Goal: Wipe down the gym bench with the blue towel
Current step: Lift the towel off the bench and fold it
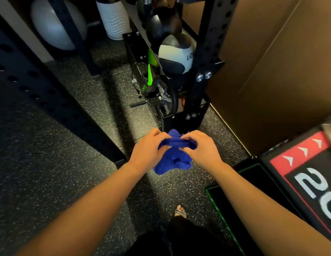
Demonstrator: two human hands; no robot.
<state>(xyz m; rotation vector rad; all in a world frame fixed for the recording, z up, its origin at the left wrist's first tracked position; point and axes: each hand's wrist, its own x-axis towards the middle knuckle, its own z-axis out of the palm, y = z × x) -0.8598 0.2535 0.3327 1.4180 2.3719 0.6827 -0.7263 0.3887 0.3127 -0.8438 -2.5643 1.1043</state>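
Note:
A crumpled blue towel [175, 156] hangs in the air in front of me, above the speckled floor. My left hand [148, 150] grips its left side and my right hand [201, 148] grips its right side, fingers pinched into the cloth. Part of the towel bunches up between the two hands and the rest droops below them. No gym bench shows in this view.
A black perforated rack upright [50, 93] slants across the left. Ahead stands a black storage rack [194, 93] holding medicine balls [176, 52] and a weight plate. A brown cardboard box [271, 71] fills the right, and a black-and-red plyo box [308, 172] sits at lower right. My sandalled foot [180, 211] is below.

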